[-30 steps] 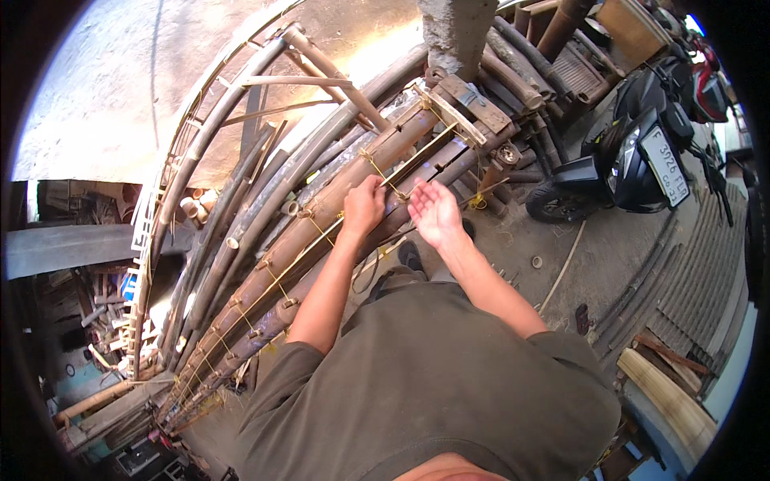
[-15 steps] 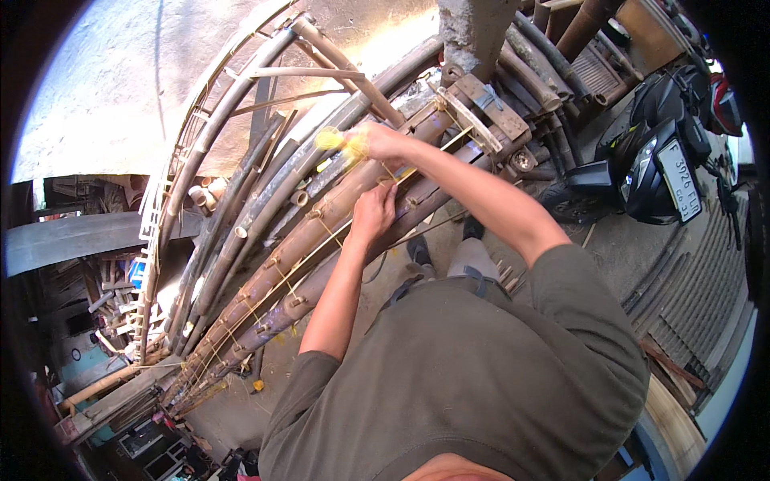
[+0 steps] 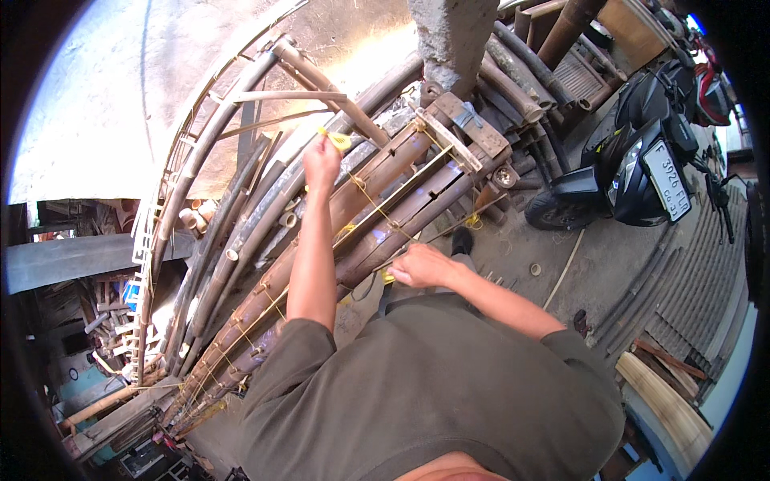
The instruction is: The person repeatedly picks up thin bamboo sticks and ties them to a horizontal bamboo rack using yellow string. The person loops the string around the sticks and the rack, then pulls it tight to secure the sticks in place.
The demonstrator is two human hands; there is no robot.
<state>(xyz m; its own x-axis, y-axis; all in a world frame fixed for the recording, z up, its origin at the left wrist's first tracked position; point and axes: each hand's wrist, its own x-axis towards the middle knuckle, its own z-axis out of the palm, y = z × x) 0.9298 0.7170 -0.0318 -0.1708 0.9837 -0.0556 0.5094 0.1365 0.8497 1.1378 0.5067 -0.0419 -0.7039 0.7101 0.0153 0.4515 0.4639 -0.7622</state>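
Note:
My left hand [image 3: 322, 164] is closed on a small bundle of yellow twine [image 3: 341, 142], held up past the far side of the bamboo poles. On the near side, close to my body, my right hand [image 3: 421, 264] is closed, with yellow twine [image 3: 389, 276] showing at its fingers. Between the hands lie two thick brown bamboo poles [image 3: 407, 210], side by side, with a thin strip along them. A strand of twine [image 3: 370, 199] crosses the poles between my hands. More yellow lashings wrap them farther left.
A wooden block [image 3: 461, 120] sits at the poles' right end, beside a concrete post [image 3: 455, 40]. A curved bamboo frame [image 3: 192, 148] and more poles [image 3: 265, 196] lie beyond. At right stands a black motorbike [image 3: 634, 176]. Slats [image 3: 682, 297] lie on the floor.
My left hand has moved from the poles out to the far side and now has the yellow bundle. My right hand has let go of the bundle and come back to the near side.

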